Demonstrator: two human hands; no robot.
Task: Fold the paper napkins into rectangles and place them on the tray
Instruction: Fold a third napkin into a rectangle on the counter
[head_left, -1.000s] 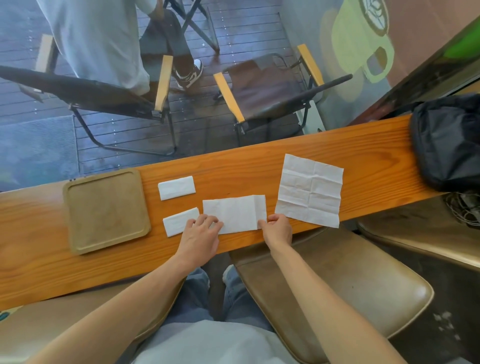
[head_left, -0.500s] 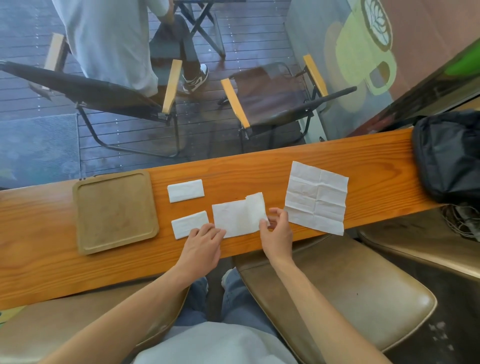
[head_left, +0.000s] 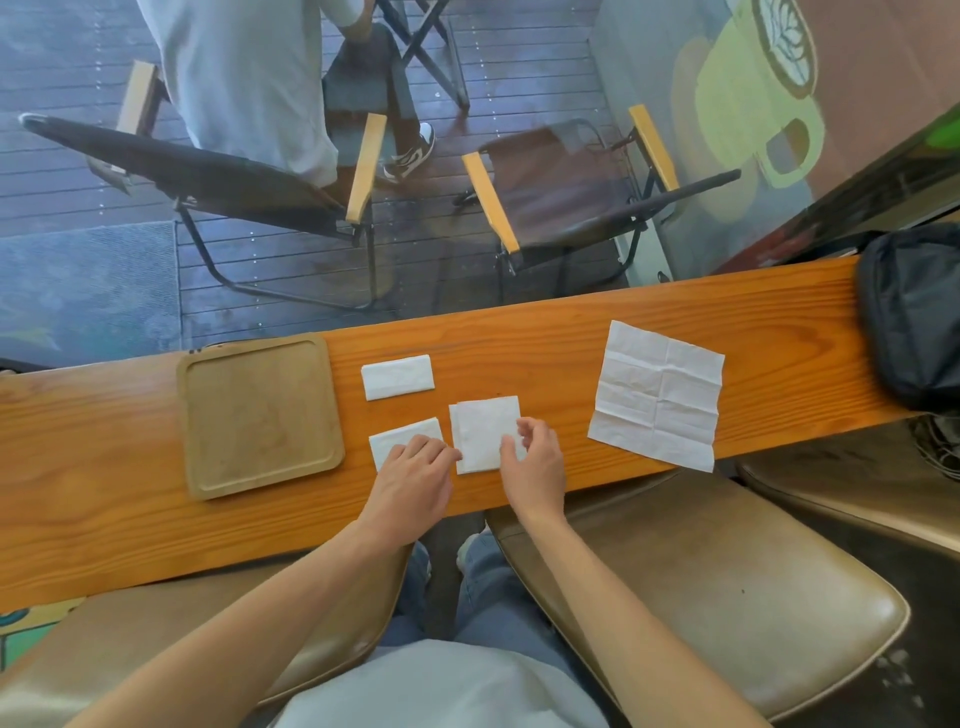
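Pinning the napkin (head_left: 485, 434) flat with your left hand (head_left: 415, 470), fingers spread, you pinch its folded flap in your right hand (head_left: 535, 465) to square the edges.

One head-worn wide-angle camera looks steeply down and forward from close above the bench (head_left: 519, 332). Its far edge crosses mid-frame; decking beyond fills the upper half.
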